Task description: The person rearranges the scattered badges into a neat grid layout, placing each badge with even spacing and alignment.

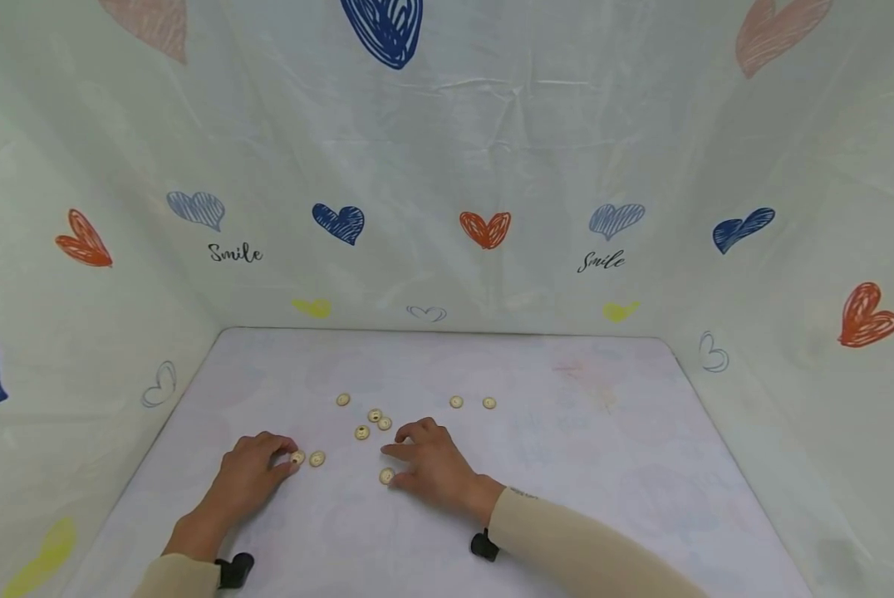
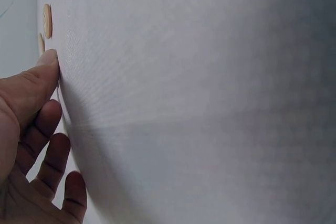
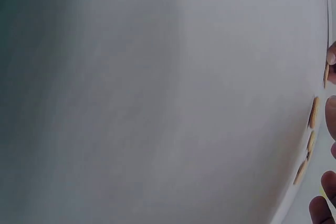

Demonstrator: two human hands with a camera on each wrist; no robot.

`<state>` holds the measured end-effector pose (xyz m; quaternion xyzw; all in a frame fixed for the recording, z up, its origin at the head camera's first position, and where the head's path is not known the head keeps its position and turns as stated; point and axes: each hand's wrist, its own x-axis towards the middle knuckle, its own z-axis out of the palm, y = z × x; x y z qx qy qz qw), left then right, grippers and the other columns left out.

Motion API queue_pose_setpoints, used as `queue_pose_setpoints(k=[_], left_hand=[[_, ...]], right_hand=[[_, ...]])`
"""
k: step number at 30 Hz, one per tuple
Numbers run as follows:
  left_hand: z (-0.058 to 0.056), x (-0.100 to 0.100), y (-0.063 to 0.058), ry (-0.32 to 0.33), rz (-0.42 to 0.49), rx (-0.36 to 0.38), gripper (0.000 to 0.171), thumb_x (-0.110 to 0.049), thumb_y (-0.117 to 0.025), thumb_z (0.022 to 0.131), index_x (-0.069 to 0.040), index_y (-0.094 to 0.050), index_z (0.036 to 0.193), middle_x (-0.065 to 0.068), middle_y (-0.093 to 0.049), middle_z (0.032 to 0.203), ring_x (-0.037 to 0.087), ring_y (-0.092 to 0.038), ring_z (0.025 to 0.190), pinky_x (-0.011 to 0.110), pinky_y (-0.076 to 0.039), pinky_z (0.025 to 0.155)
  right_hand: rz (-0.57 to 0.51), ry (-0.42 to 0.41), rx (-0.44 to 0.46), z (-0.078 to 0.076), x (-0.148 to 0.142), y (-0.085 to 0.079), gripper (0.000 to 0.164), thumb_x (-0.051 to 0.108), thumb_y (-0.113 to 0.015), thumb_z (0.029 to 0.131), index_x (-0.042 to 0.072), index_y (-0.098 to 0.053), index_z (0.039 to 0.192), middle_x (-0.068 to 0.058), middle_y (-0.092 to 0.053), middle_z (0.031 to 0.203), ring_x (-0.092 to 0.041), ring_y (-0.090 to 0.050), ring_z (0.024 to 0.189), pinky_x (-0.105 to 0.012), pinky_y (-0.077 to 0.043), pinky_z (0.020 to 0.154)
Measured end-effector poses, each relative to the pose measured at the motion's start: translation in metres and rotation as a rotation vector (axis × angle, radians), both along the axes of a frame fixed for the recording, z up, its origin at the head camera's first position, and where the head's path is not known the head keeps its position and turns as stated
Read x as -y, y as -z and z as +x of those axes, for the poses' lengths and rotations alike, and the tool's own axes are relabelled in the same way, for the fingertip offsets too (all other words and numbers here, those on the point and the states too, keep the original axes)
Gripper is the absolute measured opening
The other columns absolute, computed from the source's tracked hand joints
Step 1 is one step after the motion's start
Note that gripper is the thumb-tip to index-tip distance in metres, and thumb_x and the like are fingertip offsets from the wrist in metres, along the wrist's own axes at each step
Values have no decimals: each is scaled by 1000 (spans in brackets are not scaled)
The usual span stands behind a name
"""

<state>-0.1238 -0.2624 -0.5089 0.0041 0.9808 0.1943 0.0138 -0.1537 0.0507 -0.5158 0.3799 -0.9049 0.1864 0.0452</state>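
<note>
Several small round wooden discs with dark markings lie flat on the table. My left hand (image 1: 248, 473) has thumb and forefinger at the two sides of one wooden disc (image 1: 297, 458), pinching it at table level. Just right of that lies a second disc (image 1: 316, 458). My right hand (image 1: 434, 465) is spread low over the table, its thumb tip at the edge of another disc (image 1: 386, 476) and its forefinger pointing left. In the left wrist view, the left thumb (image 2: 34, 80) hides the forefinger's tip, with a disc (image 2: 48, 21) standing beyond it.
Ahead of the right hand is a loose cluster of discs (image 1: 375, 414), with a single disc (image 1: 343, 399) further back. Two more discs (image 1: 456, 402) (image 1: 489, 403) lie side by side at the back. A pale sheet printed with hearts (image 1: 484, 230) walls the white table (image 1: 604, 465).
</note>
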Motion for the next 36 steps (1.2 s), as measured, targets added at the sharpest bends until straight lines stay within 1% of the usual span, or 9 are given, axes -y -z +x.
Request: queue_pose_setpoints(k=[3,8,13,18,28,36], left_hand=[[0,0,1,2,1,-3,26,-20,-78,82,-11,-69,105,10,-66,110,35,-54,108,60,-39,92],[0,0,1,5,-1,-7,26,-20,-78,82,-12,-69,104,10,-66,110,35,-54,108,60,-39,93],[0,0,-1,10,-5,-7,25,-20,-78,81,-12,-69,103,10,-66,109,36,-54,108,60,-39,91],[0,0,-3,11,-5,-6,25,-19,-78,81,-12,-69,103,10,-66,109,36,-54,107,60,-39,92],[-1,1,-1,5,5,5,26,-20,-77,83,-11,-69,105,11,-66,111,36,-54,108,61,-38,93],[-1,2,1,13,7,4,27,-21,-77,83,-11,-68,106,12,-65,112,35,-54,107,61,-38,93]], right_hand=[[28,-6,21,2,3,0,45,43,-73,86,31,-64,128,7,-54,121,-13,-44,114,-33,-40,94],[59,1,27,2,4,1,42,44,-71,86,32,-66,126,7,-55,121,-13,-44,114,-32,-39,92],[62,-3,32,2,4,2,39,43,-72,86,31,-68,123,6,-56,118,-13,-44,112,-32,-39,91],[76,-12,26,1,4,1,37,43,-71,87,32,-68,122,7,-57,117,-13,-45,111,-32,-39,91],[94,-6,40,0,6,3,26,44,-70,88,34,-73,112,10,-57,113,-12,-44,111,-32,-38,91],[81,-7,59,2,7,0,23,42,-70,88,32,-74,108,9,-57,113,-11,-43,111,-34,-38,94]])
